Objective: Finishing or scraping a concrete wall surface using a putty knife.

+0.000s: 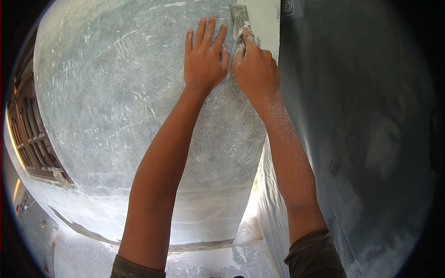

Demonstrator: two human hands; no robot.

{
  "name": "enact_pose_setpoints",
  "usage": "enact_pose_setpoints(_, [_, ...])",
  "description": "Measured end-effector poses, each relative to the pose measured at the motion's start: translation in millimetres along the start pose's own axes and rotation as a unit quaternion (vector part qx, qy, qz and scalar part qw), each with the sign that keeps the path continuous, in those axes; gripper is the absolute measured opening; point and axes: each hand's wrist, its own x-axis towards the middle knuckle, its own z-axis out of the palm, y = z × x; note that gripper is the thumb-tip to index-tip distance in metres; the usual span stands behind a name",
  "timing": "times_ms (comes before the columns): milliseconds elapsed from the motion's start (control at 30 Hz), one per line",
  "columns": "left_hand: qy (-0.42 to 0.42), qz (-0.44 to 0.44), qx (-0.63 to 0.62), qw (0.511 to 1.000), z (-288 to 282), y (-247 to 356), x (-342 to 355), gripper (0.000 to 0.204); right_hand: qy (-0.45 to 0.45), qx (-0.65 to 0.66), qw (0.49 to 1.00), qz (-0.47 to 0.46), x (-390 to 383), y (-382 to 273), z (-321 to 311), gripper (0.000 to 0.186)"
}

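My left hand lies flat with fingers spread on a grey, streaky wall. Just to its right, my right hand grips a scraper, its index finger stretched along the tool and its thumb on the near side. The scraper's blade points up, lying along the wall's right edge, where the grey surface meets a pale, whitish strip. White dust clings to my right fingers and forearm, and some to my left fingertips. The lower part of the scraper's handle is hidden in my right hand.
Dark plastic sheeting hangs to the right of the wall edge, with a paler translucent fold beside my right forearm. At far left is a brown wooden window grille. Below, the floor is grey with white marks.
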Motion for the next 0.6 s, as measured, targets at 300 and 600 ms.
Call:
enact_pose_setpoints(300, [-0.004,0.003,0.007,1.0,0,2,2,0.052,0.045,-0.003,0.999,-0.027,16,6,3,0.05])
enact_pose_setpoints(600, [-0.05,-0.017,0.018,0.998,-6,2,0,0.054,-0.026,0.003,1.0,0.016,-14,-1,-1,0.049])
